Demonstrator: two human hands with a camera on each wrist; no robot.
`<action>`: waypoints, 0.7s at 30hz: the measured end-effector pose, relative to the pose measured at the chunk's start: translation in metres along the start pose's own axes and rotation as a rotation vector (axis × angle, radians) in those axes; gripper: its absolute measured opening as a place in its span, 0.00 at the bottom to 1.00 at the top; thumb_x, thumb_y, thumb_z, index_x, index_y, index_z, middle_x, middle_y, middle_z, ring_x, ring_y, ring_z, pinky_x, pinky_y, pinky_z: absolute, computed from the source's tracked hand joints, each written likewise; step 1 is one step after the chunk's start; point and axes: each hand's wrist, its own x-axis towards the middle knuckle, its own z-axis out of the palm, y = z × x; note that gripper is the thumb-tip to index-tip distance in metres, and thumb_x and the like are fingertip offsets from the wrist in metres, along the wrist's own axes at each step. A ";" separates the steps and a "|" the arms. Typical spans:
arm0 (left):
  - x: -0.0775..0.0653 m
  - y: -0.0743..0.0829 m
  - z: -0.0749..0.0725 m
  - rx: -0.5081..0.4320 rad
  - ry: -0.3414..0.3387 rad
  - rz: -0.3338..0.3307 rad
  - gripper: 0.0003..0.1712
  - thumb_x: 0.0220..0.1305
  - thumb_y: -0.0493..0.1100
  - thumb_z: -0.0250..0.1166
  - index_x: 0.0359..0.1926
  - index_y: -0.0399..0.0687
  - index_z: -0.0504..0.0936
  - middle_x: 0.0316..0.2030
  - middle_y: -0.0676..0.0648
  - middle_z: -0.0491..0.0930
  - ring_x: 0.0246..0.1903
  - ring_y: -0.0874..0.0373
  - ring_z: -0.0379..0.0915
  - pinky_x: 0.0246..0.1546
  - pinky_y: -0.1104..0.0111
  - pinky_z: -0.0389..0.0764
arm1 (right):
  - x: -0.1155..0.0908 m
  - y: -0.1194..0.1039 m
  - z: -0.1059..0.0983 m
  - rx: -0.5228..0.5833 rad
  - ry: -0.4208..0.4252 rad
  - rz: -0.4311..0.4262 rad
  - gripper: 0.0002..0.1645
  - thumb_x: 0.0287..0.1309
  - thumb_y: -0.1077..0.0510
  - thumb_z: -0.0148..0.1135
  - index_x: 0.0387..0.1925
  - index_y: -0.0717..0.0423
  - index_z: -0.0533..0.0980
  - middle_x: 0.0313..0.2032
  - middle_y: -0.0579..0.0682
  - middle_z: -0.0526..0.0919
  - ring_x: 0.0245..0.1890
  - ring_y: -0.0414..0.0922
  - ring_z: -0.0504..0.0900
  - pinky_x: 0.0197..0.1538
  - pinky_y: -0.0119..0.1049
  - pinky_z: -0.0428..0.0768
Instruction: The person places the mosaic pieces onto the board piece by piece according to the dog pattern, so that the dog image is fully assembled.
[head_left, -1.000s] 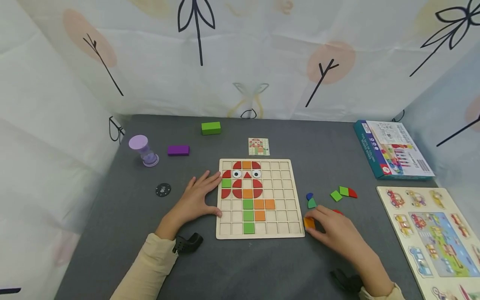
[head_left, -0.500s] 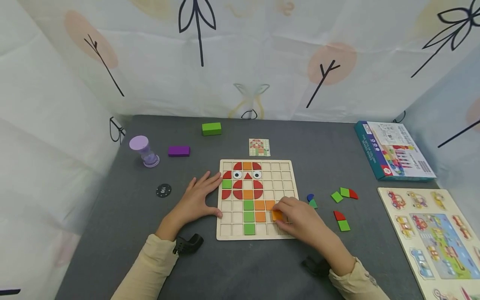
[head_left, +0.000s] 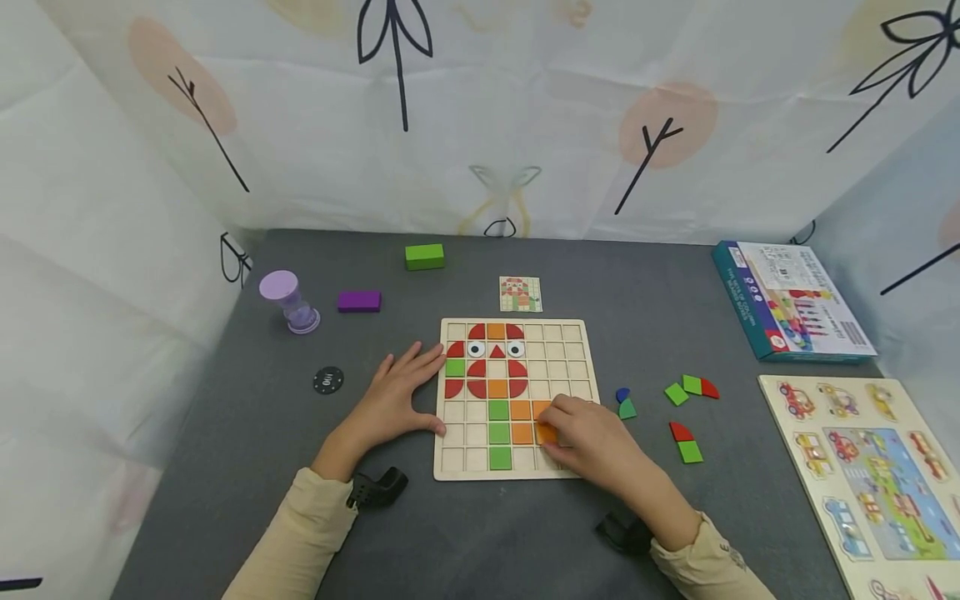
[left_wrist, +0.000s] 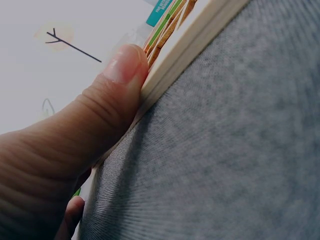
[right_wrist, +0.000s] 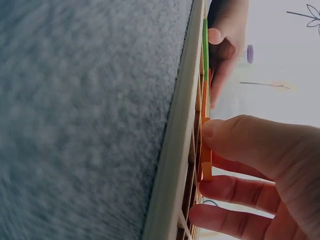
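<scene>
A wooden grid board lies on the table with red, green and orange tiles and two eye tiles set in its cells. My left hand rests against its left edge, fingers spread; in the left wrist view the thumb touches the board's side. Over the lower middle of the grid, my right hand pinches an orange square tile beside another orange tile. In the right wrist view that tile sits slightly tilted at the grid, between thumb and fingers. The fingers partly hide it in the head view.
Loose blue, green and red tiles lie right of the board. Behind it is a small pattern card. A box and a picture puzzle stand right; a purple timer, blocks and black disc left.
My right hand has carried the orange tile from beside the board's right edge leftward onto the grid, next to the other orange tiles. My left hand has stayed at the board's edge.
</scene>
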 end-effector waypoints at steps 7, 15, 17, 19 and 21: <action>0.000 0.000 0.000 0.001 -0.011 -0.007 0.62 0.28 0.69 0.68 0.67 0.53 0.55 0.67 0.54 0.52 0.67 0.50 0.37 0.61 0.46 0.36 | 0.000 0.000 0.000 0.000 -0.003 0.005 0.14 0.43 0.50 0.67 0.34 0.47 0.78 0.30 0.39 0.73 0.28 0.35 0.71 0.32 0.31 0.74; 0.000 0.001 0.000 -0.005 -0.007 -0.005 0.62 0.29 0.69 0.68 0.66 0.52 0.56 0.67 0.53 0.52 0.67 0.50 0.37 0.61 0.47 0.35 | -0.001 0.003 -0.002 0.001 -0.017 0.015 0.14 0.43 0.50 0.68 0.35 0.48 0.78 0.31 0.40 0.75 0.28 0.36 0.73 0.32 0.31 0.74; 0.000 0.000 0.000 0.000 -0.015 -0.012 0.62 0.29 0.69 0.68 0.67 0.53 0.55 0.67 0.54 0.51 0.67 0.50 0.36 0.62 0.47 0.35 | -0.002 0.006 -0.005 0.008 -0.023 0.053 0.14 0.43 0.51 0.68 0.35 0.48 0.78 0.32 0.41 0.76 0.28 0.36 0.73 0.32 0.31 0.74; 0.000 0.000 0.000 0.005 -0.021 -0.018 0.62 0.29 0.69 0.68 0.67 0.53 0.55 0.67 0.54 0.51 0.67 0.51 0.36 0.62 0.47 0.35 | -0.005 0.013 -0.010 0.013 -0.015 0.105 0.15 0.42 0.53 0.69 0.35 0.49 0.79 0.32 0.42 0.77 0.27 0.36 0.72 0.30 0.32 0.74; 0.001 0.000 0.000 0.007 -0.023 -0.017 0.62 0.29 0.69 0.68 0.67 0.53 0.55 0.67 0.54 0.51 0.67 0.51 0.36 0.62 0.47 0.35 | -0.011 0.023 -0.015 0.010 0.010 0.162 0.15 0.41 0.54 0.69 0.36 0.50 0.79 0.32 0.44 0.77 0.26 0.37 0.72 0.28 0.32 0.73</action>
